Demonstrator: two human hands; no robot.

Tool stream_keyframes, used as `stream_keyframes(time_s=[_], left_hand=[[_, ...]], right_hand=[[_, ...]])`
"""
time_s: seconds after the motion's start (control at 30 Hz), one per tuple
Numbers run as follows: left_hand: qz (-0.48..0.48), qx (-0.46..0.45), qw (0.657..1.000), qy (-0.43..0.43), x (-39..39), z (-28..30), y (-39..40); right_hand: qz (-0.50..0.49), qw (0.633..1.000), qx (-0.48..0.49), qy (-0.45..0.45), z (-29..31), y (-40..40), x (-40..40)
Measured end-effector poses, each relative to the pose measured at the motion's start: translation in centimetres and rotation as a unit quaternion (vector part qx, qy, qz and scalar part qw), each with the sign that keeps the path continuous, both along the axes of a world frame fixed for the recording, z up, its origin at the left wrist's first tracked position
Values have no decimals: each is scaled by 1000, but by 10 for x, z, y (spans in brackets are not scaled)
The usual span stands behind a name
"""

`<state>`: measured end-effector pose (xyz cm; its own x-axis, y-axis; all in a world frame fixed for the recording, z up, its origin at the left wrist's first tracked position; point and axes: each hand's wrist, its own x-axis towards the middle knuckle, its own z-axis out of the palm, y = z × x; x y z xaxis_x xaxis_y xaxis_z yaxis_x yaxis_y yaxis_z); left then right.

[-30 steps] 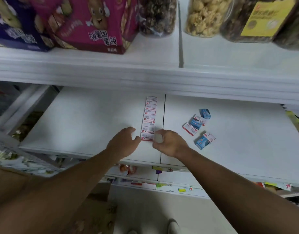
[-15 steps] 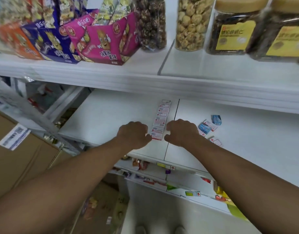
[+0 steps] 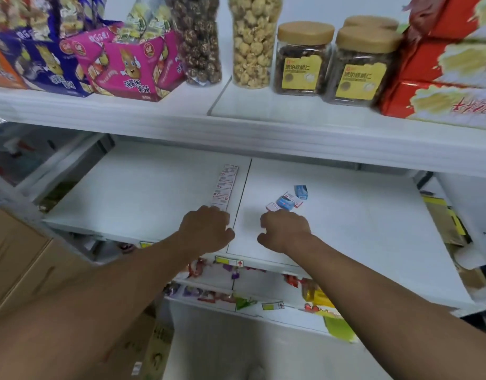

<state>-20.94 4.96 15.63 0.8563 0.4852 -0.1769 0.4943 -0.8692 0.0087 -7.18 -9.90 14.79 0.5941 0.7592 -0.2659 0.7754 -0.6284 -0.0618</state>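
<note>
A row of small white-and-red boxes (image 3: 225,185) lies end to end on the white middle shelf (image 3: 143,193), just left of the shelf seam. My left hand (image 3: 206,229) sits over the row's near end with its fingers curled down, hiding whether it grips a box. My right hand (image 3: 284,229) hovers right of the seam, loosely curled, with nothing visible in it. Its knuckles are just short of the loose blue-and-white small boxes (image 3: 288,200) scattered on the right panel.
The upper shelf (image 3: 236,130) overhangs the work area. It carries pink and purple snack cartons (image 3: 129,67), two tall popcorn tubs (image 3: 250,42), cork-lidded jars (image 3: 302,58) and red packs (image 3: 450,64). Cardboard boxes (image 3: 14,259) stand at the left, and lower shelves hold wrapped goods.
The view tilted up, showing more of the upper shelf. My hands parted: the right one left the row's end and shifted right toward the loose boxes, while the left stayed at the row.
</note>
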Motion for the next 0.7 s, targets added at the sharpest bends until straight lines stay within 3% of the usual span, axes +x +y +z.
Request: stream_keyframes(time_s=[0.4,0.7], left_hand=[[-55,-5,997,-45,-53,-5,-70],[-81,-18,996,-28,-85,-18,-124]], right_hand=[[-61,998,13,-15,-3,-70,-77],[-99,994,29,-30,0,-140,-115]])
